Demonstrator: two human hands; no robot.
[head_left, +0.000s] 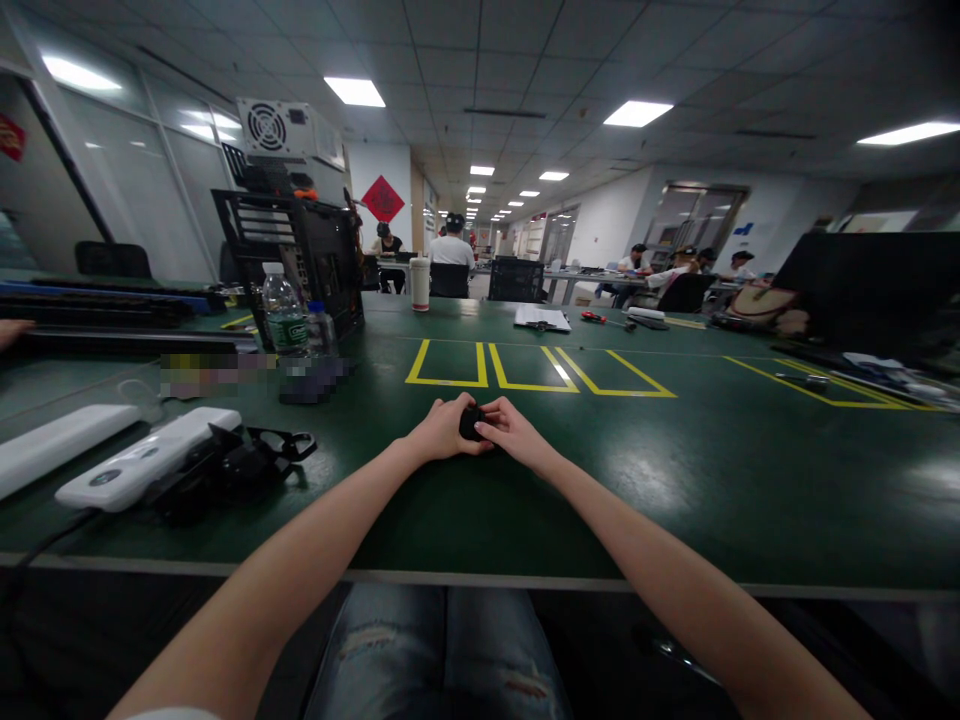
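Just below frame centre, your curled left hand [442, 430] gripped a small black object [469, 423]; your right hand [513, 430] pinched its right side.

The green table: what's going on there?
A person's left hand and right hand hold a small black object between them, just above or on the green table; what it is, I can't tell. Beyond the hands are yellow outlines on the tabletop, and a clear bottle stands upright off to the left.
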